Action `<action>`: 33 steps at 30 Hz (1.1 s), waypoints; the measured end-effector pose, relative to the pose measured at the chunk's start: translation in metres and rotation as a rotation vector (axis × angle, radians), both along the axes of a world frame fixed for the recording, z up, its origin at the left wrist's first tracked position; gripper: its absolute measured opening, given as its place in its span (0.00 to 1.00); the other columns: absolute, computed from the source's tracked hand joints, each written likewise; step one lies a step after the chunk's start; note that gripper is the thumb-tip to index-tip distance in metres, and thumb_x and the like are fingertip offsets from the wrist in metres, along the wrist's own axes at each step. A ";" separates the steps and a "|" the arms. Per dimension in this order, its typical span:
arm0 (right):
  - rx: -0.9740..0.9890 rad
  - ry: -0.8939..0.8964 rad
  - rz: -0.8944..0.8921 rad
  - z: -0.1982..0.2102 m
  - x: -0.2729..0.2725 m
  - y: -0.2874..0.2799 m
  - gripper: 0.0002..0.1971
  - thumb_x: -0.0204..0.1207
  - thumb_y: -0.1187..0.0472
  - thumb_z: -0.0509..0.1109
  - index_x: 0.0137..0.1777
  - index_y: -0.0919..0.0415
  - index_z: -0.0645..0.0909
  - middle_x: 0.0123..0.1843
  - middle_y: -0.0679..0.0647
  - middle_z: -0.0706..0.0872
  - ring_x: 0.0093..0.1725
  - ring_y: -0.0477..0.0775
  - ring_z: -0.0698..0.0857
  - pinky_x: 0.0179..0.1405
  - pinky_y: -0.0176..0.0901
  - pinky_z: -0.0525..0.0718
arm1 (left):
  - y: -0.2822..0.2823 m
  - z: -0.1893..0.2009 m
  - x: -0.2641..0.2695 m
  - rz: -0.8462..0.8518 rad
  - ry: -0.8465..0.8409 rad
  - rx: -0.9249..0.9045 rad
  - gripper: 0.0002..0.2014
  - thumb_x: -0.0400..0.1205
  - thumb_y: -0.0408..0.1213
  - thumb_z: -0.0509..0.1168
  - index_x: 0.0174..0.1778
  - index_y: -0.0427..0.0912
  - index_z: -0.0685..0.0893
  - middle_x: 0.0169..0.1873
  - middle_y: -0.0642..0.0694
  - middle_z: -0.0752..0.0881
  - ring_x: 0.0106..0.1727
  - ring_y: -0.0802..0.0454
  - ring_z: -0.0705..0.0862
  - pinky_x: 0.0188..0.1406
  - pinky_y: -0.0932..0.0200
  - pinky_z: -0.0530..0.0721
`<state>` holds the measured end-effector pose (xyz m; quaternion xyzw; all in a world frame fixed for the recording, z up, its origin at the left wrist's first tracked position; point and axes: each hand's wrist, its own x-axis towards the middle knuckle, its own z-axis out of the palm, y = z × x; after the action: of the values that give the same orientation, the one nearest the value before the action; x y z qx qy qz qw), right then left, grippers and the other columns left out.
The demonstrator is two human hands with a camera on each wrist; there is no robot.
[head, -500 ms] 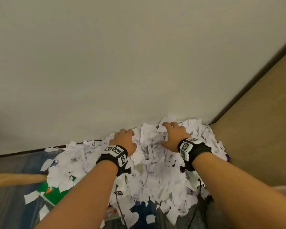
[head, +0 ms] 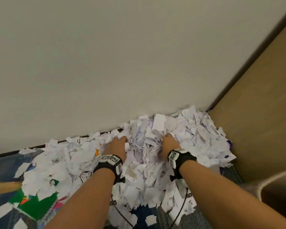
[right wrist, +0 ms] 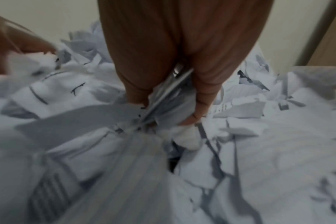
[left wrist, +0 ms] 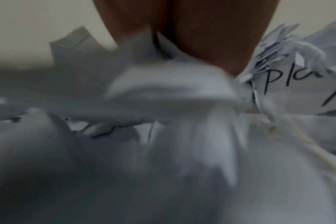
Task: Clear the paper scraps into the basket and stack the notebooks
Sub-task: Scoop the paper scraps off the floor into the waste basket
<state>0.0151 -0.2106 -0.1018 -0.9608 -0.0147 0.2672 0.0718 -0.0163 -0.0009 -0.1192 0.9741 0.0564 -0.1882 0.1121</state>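
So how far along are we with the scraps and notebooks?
Early. Nothing looks done: the paper scraps cover the floor in a heap against the wall. In hand: the left hand and right hand dig into the heap, the right gripping a bunch. Left: carry the scraps to the basket at right, then uncover and stack the notebooks; a green notebook lies half buried.

White torn paper scraps (head: 188, 138): heaped pile, lower centre to right, against wall. Green notebook (head: 38, 207): lower left, flat, partly buried under scraps.
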 end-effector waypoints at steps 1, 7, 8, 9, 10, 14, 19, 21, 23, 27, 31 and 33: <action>0.024 -0.008 -0.020 0.002 0.003 0.001 0.25 0.70 0.57 0.74 0.67 0.52 0.74 0.64 0.59 0.75 0.64 0.62 0.78 0.64 0.50 0.79 | 0.001 0.004 -0.001 0.014 -0.016 -0.032 0.19 0.80 0.39 0.66 0.66 0.50 0.71 0.63 0.40 0.76 0.58 0.39 0.81 0.52 0.49 0.82; 0.169 -0.166 -0.044 0.045 0.006 0.003 0.10 0.69 0.67 0.71 0.44 0.53 0.75 0.45 0.51 0.81 0.47 0.55 0.78 0.39 0.37 0.75 | 0.006 0.035 0.002 0.151 -0.238 -0.178 0.17 0.77 0.32 0.66 0.62 0.45 0.79 0.53 0.40 0.83 0.53 0.38 0.83 0.44 0.51 0.81; 0.196 -0.201 -0.042 0.056 0.001 0.002 0.09 0.69 0.67 0.71 0.43 0.54 0.76 0.41 0.49 0.78 0.44 0.53 0.77 0.34 0.36 0.73 | 0.004 0.044 0.005 0.185 -0.293 -0.205 0.17 0.76 0.30 0.66 0.61 0.45 0.80 0.52 0.39 0.84 0.51 0.38 0.84 0.44 0.51 0.82; 0.215 -0.226 -0.050 0.066 -0.004 -0.001 0.09 0.69 0.67 0.73 0.43 0.54 0.76 0.39 0.47 0.76 0.42 0.52 0.76 0.29 0.35 0.70 | 0.000 0.053 0.009 0.208 -0.343 -0.234 0.17 0.76 0.29 0.67 0.60 0.45 0.81 0.50 0.39 0.84 0.50 0.38 0.84 0.43 0.50 0.82; 0.228 -0.246 -0.064 0.077 -0.010 -0.004 0.10 0.68 0.66 0.74 0.43 0.54 0.76 0.38 0.46 0.75 0.40 0.51 0.76 0.26 0.34 0.68 | -0.006 0.065 0.012 0.212 -0.392 -0.266 0.16 0.76 0.29 0.67 0.60 0.45 0.81 0.50 0.39 0.84 0.49 0.38 0.84 0.43 0.50 0.82; 0.241 -0.306 -0.140 0.125 -0.031 -0.023 0.11 0.66 0.65 0.75 0.42 0.54 0.76 0.34 0.45 0.75 0.35 0.50 0.76 0.26 0.37 0.69 | -0.043 0.116 0.018 0.074 -0.542 -0.394 0.15 0.78 0.33 0.66 0.61 0.45 0.82 0.51 0.40 0.84 0.51 0.37 0.84 0.46 0.50 0.81; 0.197 -0.374 -0.142 0.163 -0.037 -0.054 0.13 0.63 0.61 0.77 0.39 0.49 0.75 0.34 0.45 0.77 0.37 0.53 0.79 0.30 0.41 0.76 | -0.077 0.165 0.025 -0.063 -0.659 -0.527 0.17 0.77 0.30 0.66 0.60 0.50 0.84 0.51 0.43 0.86 0.51 0.40 0.84 0.46 0.56 0.78; 0.214 -0.385 -0.144 0.173 -0.044 -0.067 0.12 0.64 0.62 0.77 0.41 0.50 0.76 0.33 0.44 0.76 0.36 0.52 0.78 0.31 0.40 0.75 | -0.089 0.178 0.022 -0.102 -0.675 -0.550 0.15 0.77 0.32 0.66 0.57 0.49 0.85 0.48 0.43 0.88 0.50 0.40 0.85 0.46 0.55 0.79; 0.241 -0.391 -0.158 0.182 -0.054 -0.083 0.12 0.64 0.63 0.78 0.43 0.53 0.78 0.34 0.45 0.76 0.34 0.50 0.77 0.27 0.38 0.72 | -0.099 0.192 0.017 -0.133 -0.678 -0.589 0.13 0.76 0.31 0.66 0.54 0.48 0.85 0.45 0.43 0.88 0.47 0.40 0.85 0.46 0.53 0.83; 0.253 -0.397 -0.167 0.205 -0.079 -0.120 0.13 0.64 0.64 0.79 0.44 0.55 0.80 0.39 0.51 0.80 0.34 0.51 0.77 0.27 0.39 0.76 | -0.117 0.219 0.007 -0.188 -0.742 -0.626 0.10 0.75 0.31 0.68 0.50 0.46 0.86 0.41 0.44 0.88 0.44 0.41 0.85 0.44 0.51 0.84; 0.199 -0.418 -0.176 0.238 -0.106 -0.164 0.13 0.64 0.62 0.80 0.45 0.54 0.80 0.41 0.52 0.83 0.37 0.52 0.78 0.31 0.39 0.75 | -0.153 0.234 -0.013 -0.257 -0.729 -0.749 0.09 0.74 0.32 0.70 0.49 0.46 0.86 0.38 0.47 0.87 0.40 0.46 0.83 0.43 0.58 0.81; 0.162 -0.408 -0.183 0.253 -0.122 -0.186 0.13 0.64 0.61 0.80 0.45 0.53 0.80 0.42 0.54 0.84 0.36 0.51 0.78 0.31 0.41 0.76 | -0.176 0.239 -0.024 -0.308 -0.723 -0.796 0.09 0.74 0.33 0.71 0.49 0.47 0.86 0.36 0.49 0.85 0.38 0.48 0.81 0.41 0.61 0.78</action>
<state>-0.1069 -0.3966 0.1513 -0.9834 0.0366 0.0579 0.1682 -0.0406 -0.1773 0.1195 0.8560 -0.2041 0.1366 0.4548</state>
